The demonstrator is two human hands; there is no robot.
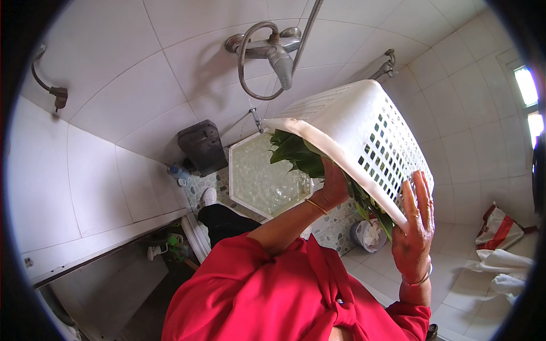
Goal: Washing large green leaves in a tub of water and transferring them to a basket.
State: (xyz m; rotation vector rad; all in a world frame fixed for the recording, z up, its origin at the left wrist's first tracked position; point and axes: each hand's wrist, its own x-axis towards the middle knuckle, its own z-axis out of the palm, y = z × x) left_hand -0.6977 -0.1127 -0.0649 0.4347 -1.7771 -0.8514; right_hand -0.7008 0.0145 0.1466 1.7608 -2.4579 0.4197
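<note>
A white plastic basket [364, 128] with square holes is tipped on its side, its mouth toward the lower left. Long green leaves [304, 158] fill its opening and poke out past the rim. My right hand [414, 227] holds the basket, its fingers stretched along the perforated side. My left hand [334, 186] reaches into the mouth among the leaves; its fingers are hidden there. Below the basket, partly covered by it, stands a pale tub [250, 176] of water with ripples and glints.
Behind the basket, a mixer tap [278, 57] with a metal hose juts from the tiled wall. A dark bin [202, 146] and a blue bottle [178, 173] stand left of the tub. Near my right are a small waste bin [369, 236] and a red-and-white bag [500, 227].
</note>
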